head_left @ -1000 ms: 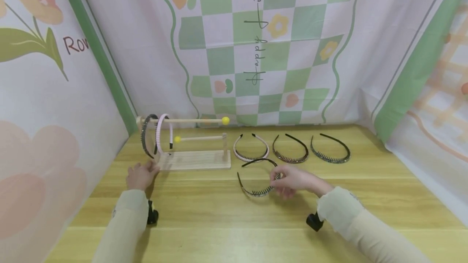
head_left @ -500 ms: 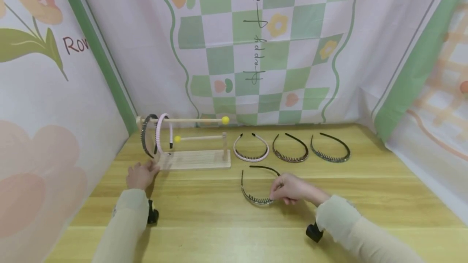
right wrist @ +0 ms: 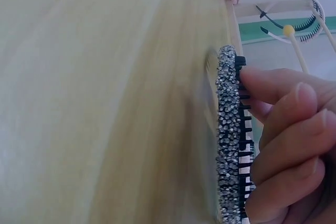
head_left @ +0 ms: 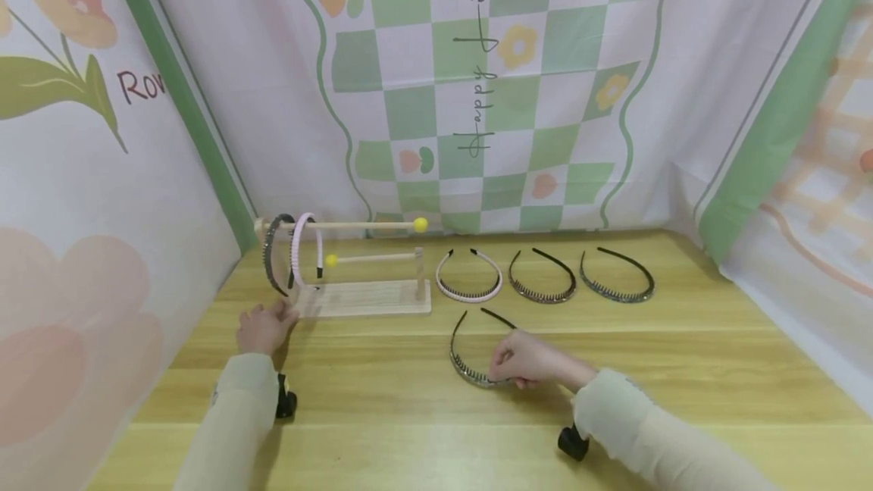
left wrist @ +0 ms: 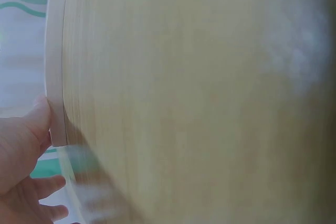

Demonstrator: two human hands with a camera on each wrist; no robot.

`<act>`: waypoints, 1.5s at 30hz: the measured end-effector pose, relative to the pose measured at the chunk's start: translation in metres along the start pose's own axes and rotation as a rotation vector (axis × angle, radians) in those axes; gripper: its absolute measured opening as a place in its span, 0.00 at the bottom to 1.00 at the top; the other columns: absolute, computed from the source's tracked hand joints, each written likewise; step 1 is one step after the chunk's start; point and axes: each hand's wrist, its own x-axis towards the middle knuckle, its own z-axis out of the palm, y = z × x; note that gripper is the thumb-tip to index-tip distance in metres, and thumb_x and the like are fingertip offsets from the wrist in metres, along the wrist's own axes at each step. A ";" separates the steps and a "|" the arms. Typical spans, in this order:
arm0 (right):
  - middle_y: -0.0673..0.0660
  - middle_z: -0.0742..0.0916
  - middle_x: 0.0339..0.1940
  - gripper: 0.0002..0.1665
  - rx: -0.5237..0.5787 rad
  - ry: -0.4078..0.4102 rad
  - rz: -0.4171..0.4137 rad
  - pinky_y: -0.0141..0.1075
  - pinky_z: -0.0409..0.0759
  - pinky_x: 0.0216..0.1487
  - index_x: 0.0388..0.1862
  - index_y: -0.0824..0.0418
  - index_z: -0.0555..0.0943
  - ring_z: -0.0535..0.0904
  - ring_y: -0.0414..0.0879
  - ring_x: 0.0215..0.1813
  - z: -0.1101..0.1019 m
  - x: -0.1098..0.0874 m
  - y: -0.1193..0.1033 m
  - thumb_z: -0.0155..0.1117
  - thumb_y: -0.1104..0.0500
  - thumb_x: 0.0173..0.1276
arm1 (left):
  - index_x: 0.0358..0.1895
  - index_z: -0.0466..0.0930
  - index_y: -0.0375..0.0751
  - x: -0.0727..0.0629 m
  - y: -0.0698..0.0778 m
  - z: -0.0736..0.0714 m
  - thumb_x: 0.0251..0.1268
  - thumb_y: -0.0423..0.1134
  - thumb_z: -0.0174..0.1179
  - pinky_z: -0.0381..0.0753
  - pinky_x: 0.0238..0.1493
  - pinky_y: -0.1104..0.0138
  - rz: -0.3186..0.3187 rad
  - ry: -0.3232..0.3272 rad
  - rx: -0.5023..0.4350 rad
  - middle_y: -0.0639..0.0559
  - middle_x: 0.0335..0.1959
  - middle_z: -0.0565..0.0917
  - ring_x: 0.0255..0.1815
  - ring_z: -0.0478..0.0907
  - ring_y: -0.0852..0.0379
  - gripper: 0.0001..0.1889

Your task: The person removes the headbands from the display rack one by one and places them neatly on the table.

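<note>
Head view, far left: the left hand (head_left: 261, 330) rests at the near left corner of the wooden stand (head_left: 368, 300); in its wrist view the thumb lies against that corner and two fingers stretch past the end, but I cannot tell whether it pinches the wood. On the stand's upper rod (head_left: 368, 226) hang a dark headband (head_left: 269, 256) and, just right of it, a pink headband (head_left: 295, 256). Further right, above or on the table (head_left: 382, 400), the glittering headband (right wrist: 228, 129) is pinched by the right hand (head_left: 532, 358) at the right part of its curve, most of its visible length left of the fingers, tips pointing away from the person, comb teeth facing the fingers. Beyond it lie three more headbands (head_left: 470, 298), side by side.
</note>
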 end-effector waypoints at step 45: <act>0.59 0.81 0.26 0.15 0.094 0.071 -0.059 0.43 0.78 0.25 0.47 0.69 0.76 0.79 0.51 0.24 -0.057 0.037 -0.052 0.60 0.60 0.65 | 0.65 0.62 0.35 -0.004 0.001 -0.002 0.69 0.55 0.46 0.61 0.50 0.36 -0.001 -0.006 -0.017 0.21 0.61 0.58 0.58 0.52 0.23 0.31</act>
